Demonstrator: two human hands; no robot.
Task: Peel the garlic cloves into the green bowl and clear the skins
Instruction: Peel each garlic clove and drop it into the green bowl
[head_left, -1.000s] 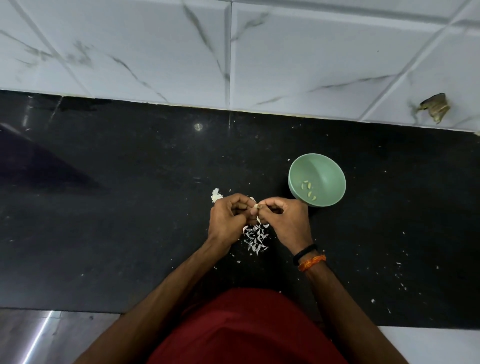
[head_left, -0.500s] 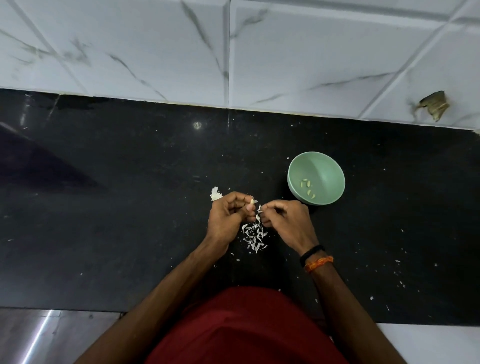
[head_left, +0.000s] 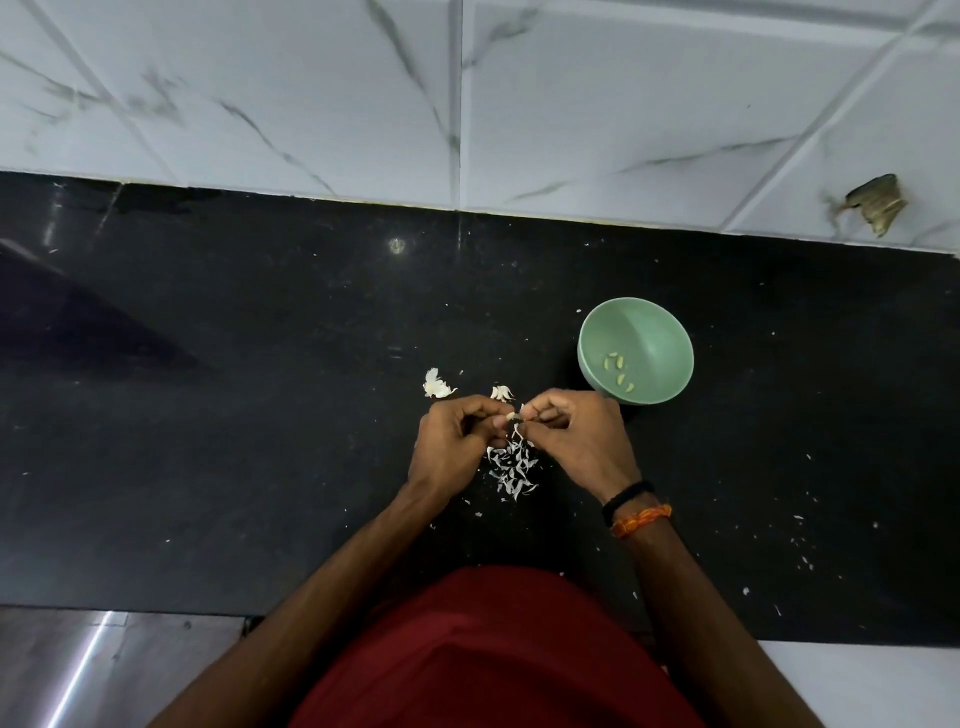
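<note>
— Where's the clove?

— Just above the heap of skins (head_left: 511, 467), I have the clove (head_left: 511, 416) pinched between my left hand (head_left: 451, 441) and right hand (head_left: 576, 436), both curled round it.

— How will it handle?

— Small, light, probably slippery; skin papery. I'd pick at the tip. Beyond the heap lie more garlic pieces (head_left: 436, 385); the green bowl (head_left: 657, 338) sits up right with peeled cloves (head_left: 618, 370) in it.

Left hand (head_left: 451, 441) and right hand (head_left: 576, 439) meet, fingers (head_left: 540, 410) curled, pinching.
</note>
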